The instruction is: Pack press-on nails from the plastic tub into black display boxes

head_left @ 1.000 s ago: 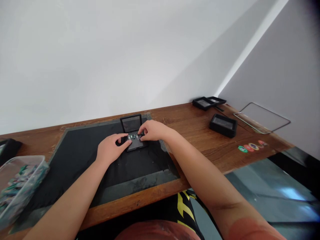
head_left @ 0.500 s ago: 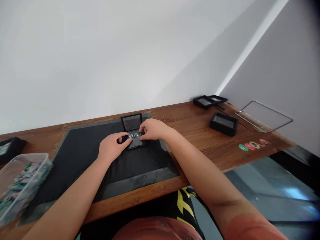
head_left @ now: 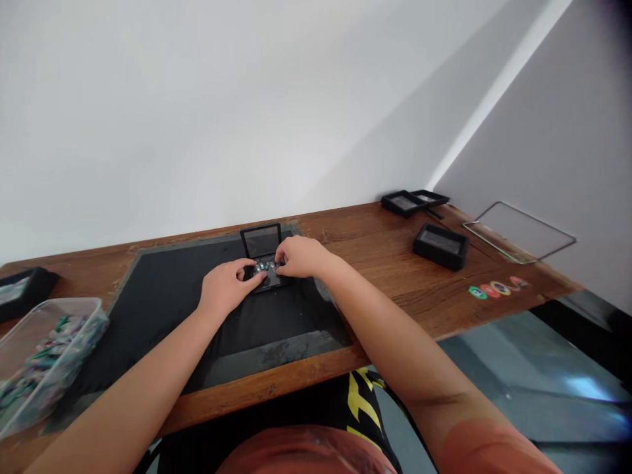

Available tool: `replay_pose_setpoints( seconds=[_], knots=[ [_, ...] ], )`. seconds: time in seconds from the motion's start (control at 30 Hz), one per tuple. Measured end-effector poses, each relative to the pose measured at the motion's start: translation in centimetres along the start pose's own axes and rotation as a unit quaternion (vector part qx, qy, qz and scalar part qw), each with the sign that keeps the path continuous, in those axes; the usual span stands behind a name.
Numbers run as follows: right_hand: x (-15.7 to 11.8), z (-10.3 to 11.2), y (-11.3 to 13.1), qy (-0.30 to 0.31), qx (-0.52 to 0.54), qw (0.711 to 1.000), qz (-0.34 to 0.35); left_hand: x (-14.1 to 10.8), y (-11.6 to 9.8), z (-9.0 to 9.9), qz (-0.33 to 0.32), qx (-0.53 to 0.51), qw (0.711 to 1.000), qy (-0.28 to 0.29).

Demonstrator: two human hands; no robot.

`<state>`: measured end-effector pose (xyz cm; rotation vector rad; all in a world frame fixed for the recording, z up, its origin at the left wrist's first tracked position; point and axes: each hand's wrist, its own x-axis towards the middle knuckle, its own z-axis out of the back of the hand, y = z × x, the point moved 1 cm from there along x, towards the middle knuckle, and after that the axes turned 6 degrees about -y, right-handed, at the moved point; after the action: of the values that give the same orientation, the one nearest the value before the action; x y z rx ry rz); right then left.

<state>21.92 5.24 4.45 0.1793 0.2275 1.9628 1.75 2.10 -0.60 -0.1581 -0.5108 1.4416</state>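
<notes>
Inside the black case (head_left: 272, 279), small pieces (head_left: 267, 266) already lay, lid (head_left: 261, 241) unclosed, with left hand (head_left: 223, 287) and right hand (head_left: 303, 256) apart, grip unclear.

The left hand (head_left: 224, 286) and right hand (head_left: 300, 257) cover the side edges of the small black case (head_left: 271, 280); the shiny pieces (head_left: 266, 266) inside are too small to identify. The clear plastic tub (head_left: 74, 306) and black box (head_left: 37, 286) at left are cut off by the picture's edge. Printing on the round stickers (head_left: 500, 288) at right is unreadable.
</notes>
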Motion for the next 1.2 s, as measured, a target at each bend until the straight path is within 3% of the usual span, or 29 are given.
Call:
replay_pose_setpoints(
  seconds=[0.27, 0.63, 1.2],
  knots=[
    [-0.08, -0.01, 0.0, -0.018, -0.007, 1.0, -0.001, 0.63, -0.43, -0.36, -0.002, 0.006, 1.0, -0.005],
    [-0.12, -0.65, -0.28, -0.03, 0.033, 0.998, 0.041, 0.47, -0.06, -0.39, -0.057, 0.027, 0.998, -0.004],
    [-0.09, 0.03, -0.77, -0.015, 0.071, 0.994, 0.079, 0.67, 0.0, 0.17, -0.043, 0.008, 0.998, 0.041]
  ],
)
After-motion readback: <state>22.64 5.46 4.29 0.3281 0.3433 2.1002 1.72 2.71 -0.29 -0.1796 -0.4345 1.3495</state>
